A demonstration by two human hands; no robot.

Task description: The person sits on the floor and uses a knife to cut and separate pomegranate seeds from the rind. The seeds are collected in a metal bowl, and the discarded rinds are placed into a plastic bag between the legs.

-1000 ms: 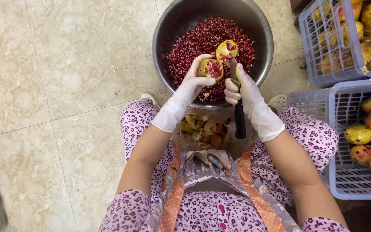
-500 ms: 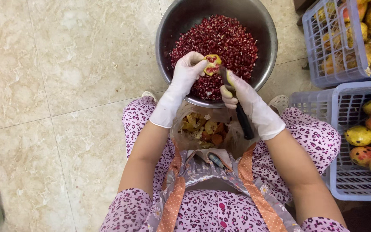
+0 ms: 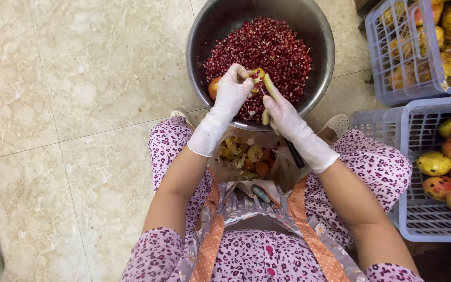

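Both my hands wear white gloves and meet over the near side of a steel bowl [image 3: 319, 78] filled with dark red pomegranate seeds [image 3: 272, 49]. My left hand [image 3: 233, 91] grips a pomegranate piece [image 3: 215, 87], orange rind showing at its left. My right hand [image 3: 283, 112] holds a black-handled knife [image 3: 294, 154], the handle pointing back toward me, and its fingers pinch a yellow strip of rind [image 3: 266, 86] at the fruit. The blade is hidden by the glove.
A heap of peel scraps [image 3: 246, 156] lies in a bag between my knees. Two lilac plastic crates hold whole pomegranates: one at the right [image 3: 392, 209], one at the upper right [image 3: 382, 52]. Beige tiled floor [image 3: 79, 104] spreads left.
The hands have dropped closer to the bowl's near rim. The open pomegranate half that showed its seeds a second ago is now closed inside my left glove.
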